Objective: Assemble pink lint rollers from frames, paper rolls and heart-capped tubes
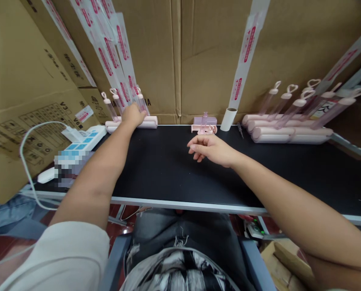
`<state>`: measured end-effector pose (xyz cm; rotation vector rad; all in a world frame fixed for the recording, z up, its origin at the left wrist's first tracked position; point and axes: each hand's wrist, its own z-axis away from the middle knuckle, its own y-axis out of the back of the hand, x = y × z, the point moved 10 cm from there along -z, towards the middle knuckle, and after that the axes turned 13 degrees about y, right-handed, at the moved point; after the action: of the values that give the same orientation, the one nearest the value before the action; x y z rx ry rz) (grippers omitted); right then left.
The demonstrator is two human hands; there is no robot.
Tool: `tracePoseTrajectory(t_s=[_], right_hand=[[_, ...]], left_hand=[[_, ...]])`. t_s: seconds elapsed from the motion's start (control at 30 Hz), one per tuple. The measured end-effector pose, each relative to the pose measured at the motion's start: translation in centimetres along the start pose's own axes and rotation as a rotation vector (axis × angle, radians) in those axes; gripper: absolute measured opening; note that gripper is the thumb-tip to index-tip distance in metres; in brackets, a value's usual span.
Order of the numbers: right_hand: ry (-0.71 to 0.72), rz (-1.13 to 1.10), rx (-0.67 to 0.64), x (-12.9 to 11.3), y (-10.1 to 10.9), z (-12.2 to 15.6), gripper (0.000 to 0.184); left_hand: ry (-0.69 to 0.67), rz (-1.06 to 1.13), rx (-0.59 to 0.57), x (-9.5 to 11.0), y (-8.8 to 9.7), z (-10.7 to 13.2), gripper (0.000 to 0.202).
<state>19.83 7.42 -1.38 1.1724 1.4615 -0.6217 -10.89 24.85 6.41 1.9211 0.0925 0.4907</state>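
Observation:
My left hand (133, 115) reaches to the back left of the black belt (168, 169). Its fingers are closed around a clear tube with a pink cap (141, 103), one of several leaning in a pink holder (131, 122). My right hand (212, 148) hovers over the middle of the belt, fingers loosely curled, holding nothing. Just behind it stands a small pink fixture (204, 123) with a tube in it.
More capped tubes (292, 103) lean on pink rolls (289, 131) at the back right. A white paper core (229, 119) and a small screwdriver (240, 129) stand beside them. A power strip (83, 141) with a white cable lies at the left. Cardboard boxes (198, 48) wall the back.

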Motion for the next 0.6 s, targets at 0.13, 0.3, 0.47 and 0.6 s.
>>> tracePoseTrajectory(t_s=[0.13,0.3,0.47,0.6], right_hand=[[0.198,0.346,0.269,-1.5,6.6,-0.9,0.009],[0.343,0.791,0.715,-2.0,17.5,-0.2,0.027],[0.118,0.962,0.605,1.9,20.8,-1.5,0.043],[0.168,1.077,0.216,3.9,15.1,-3.9,0.049]], left_hand=[[-0.176,0.213,0.037,6.4,0.6,4.3,0.036],[-0.481,0.417,-0.223,16.4,-2.5,11.0,0.033],[-0.374,0.437,-0.369,20.1,-6.4,13.3,0.055],[-0.336,0.495,-0.386,21.0,-8.1,13.2,0.050]])
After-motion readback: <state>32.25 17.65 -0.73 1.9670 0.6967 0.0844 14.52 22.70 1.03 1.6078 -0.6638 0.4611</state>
